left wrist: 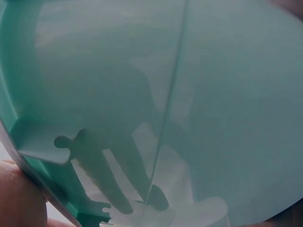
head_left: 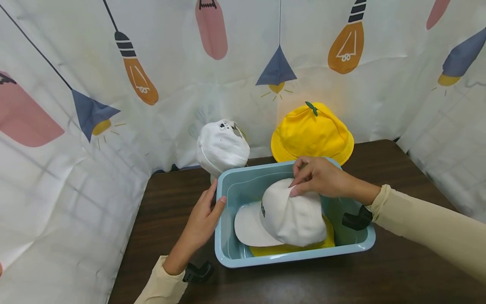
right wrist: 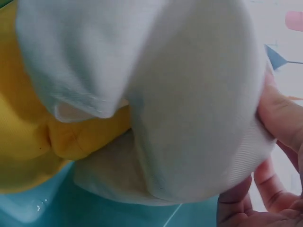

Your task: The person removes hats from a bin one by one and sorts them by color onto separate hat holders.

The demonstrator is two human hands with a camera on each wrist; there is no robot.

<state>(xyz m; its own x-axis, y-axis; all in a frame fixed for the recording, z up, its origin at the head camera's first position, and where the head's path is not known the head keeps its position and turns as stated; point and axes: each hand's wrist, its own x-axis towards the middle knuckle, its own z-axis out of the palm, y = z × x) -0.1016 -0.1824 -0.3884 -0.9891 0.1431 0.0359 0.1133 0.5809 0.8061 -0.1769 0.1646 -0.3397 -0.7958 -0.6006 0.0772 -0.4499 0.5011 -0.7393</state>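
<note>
A white baseball cap (head_left: pixel 294 213) with dark lettering on its front lies in a light blue plastic tub (head_left: pixel 296 258), brim to the left. My right hand (head_left: pixel 317 177) pinches the cloth of its crown between thumb and fingers. The right wrist view shows the same white cap (right wrist: pixel 199 109) close up, with yellow cloth (right wrist: pixel 28 132) beside it. Under the cap, a yellow fabric item (head_left: pixel 329 236) lies in the tub, mostly hidden. My left hand (head_left: pixel 201 219) rests against the tub's left side, fingers straight along the outside and thumb at the rim.
Behind the tub, a second white cap (head_left: pixel 224 145) stands at the back left. A yellow bucket hat (head_left: pixel 313 133) with a green leaf sits at the back right. A printed cloth (head_left: pixel 243 97) hangs behind the dark wooden table (head_left: pixel 303 285).
</note>
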